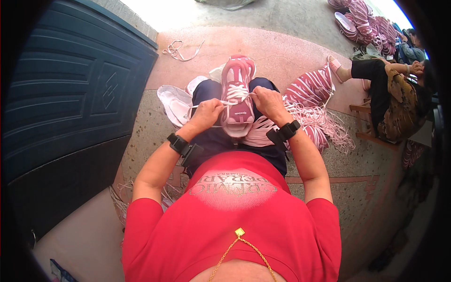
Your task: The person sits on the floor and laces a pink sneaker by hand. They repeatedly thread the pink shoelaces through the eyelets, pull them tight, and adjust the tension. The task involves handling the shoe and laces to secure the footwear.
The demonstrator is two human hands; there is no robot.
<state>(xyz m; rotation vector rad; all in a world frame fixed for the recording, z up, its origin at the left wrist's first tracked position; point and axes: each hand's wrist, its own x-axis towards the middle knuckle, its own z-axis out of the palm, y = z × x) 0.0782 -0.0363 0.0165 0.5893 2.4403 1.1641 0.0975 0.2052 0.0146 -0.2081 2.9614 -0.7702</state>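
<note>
A pink sneaker (238,75) rests across my knees, its toe pointing away from me and its tongue toward me. White shoelace (238,92) runs through its eyelets. My left hand (207,114) is closed on one lace end at the shoe's left side, with a loose length trailing below the fingers. On the right side, my right hand (270,103) pinches the other lace end between thumb and fingers. Both ends stretch outward from the top eyelets. A dark strap with a small box sits on each wrist.
White-pink shoe pieces (173,104) lie left of my knees. Bundled pink uppers (310,89) and tangled pale laces (324,127) lie at right. A loose lace (182,50) is on the floor ahead. A dark blue door (70,84) stands left. Another person (399,98) sits at right on a wooden stool.
</note>
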